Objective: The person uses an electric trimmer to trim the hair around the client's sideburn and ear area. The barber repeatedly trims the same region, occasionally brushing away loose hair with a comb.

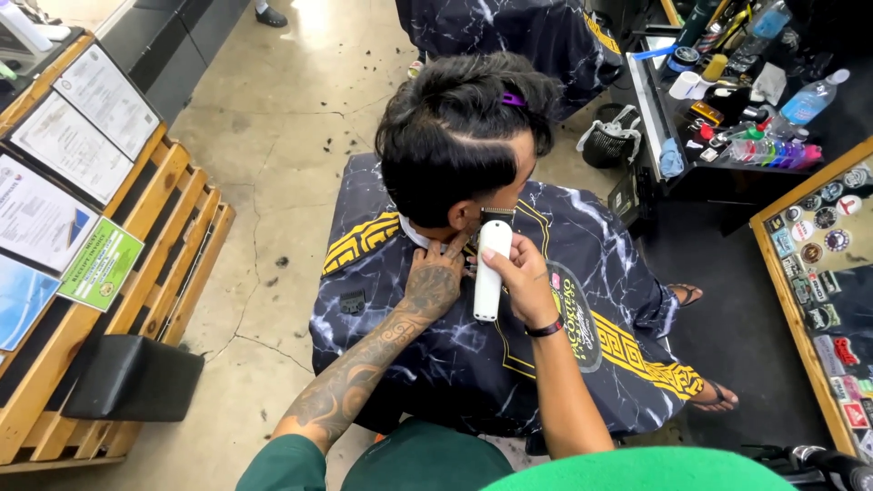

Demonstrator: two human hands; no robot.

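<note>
A seated person with dark hair [459, 136] sits in front of me, wrapped in a dark marbled cape [436, 336] with gold trim. A purple clip [513, 98] holds the hair on top. My right hand [520, 273] grips a white hair clipper [491, 268], its blade up against the hairline at the nape and side of the neck. My left hand [435, 277] rests flat on the person's neck just left of the clipper, fingers spread over the cape's collar.
A wooden pallet wall [155, 236] with framed papers stands at the left, a black box [135, 377] at its foot. A counter [727, 100] at the upper right holds bottles and tools. A mirror frame [800, 300] runs along the right. Hair clippings dot the concrete floor [291, 136].
</note>
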